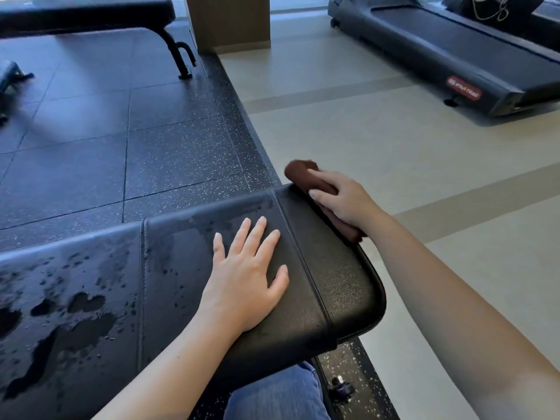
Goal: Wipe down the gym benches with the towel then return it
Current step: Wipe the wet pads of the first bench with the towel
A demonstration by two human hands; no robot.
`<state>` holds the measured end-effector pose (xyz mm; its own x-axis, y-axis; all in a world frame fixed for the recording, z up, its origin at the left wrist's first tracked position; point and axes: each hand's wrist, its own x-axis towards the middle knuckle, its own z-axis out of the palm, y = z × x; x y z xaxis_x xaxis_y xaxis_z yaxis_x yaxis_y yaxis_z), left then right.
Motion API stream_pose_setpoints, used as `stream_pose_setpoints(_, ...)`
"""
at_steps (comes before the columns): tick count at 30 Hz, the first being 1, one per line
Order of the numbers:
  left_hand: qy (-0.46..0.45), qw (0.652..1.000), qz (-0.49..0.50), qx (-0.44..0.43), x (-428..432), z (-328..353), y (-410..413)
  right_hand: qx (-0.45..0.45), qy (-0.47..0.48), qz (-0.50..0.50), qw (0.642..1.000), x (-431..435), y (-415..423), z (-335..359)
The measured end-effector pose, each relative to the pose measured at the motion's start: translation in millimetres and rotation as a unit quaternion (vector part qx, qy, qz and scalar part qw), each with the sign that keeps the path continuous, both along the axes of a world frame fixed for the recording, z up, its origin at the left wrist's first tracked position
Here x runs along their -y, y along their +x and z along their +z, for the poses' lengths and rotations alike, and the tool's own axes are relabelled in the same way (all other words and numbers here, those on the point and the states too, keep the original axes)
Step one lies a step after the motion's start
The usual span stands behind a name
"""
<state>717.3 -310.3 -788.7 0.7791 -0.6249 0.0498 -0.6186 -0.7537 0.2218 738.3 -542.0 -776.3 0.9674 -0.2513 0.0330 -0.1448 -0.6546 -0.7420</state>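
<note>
A black padded gym bench [169, 268] runs from the lower left to the centre right, with wet patches and droplets over its left part. My left hand [245, 274] lies flat on the pad with fingers spread, near a seam. My right hand [342, 198] grips a folded dark brown towel [303, 172] at the bench's far right edge. The towel's far end sticks out past my fingers, and its near end shows under my wrist.
A second black bench [91, 13] stands at the top left on dark speckled rubber tiles [121, 140]. A treadmill [454, 50] sits at the top right on the pale floor [378, 131]. A wooden pillar [227, 22] rises at top centre. My jeans-clad leg [278, 392] shows below the bench.
</note>
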Motion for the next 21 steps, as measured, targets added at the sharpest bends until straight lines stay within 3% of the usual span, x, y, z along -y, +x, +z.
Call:
stream_pose_setpoints(3,-0.004,1.0,0.001,-0.003,-1,0,0,0.006,0.069,0.013,0.998,5,5,-3)
stream_pose_setpoints(10,-0.003,1.0,0.006,-0.001,1,2,-1,0.026,0.227,-0.032,0.973,11,-69,-25)
stream_pose_setpoints(13,0.006,1.0,0.007,0.003,1,2,-2,0.007,0.157,-0.022,0.987,13,-36,-14)
stream_pose_setpoints(17,0.003,1.0,0.008,0.003,0,0,-1,-0.029,0.139,0.034,0.989,16,13,-6)
stream_pose_setpoints(21,0.002,1.0,0.009,-0.001,0,0,-1,0.002,0.106,0.033,0.994,15,-11,-11)
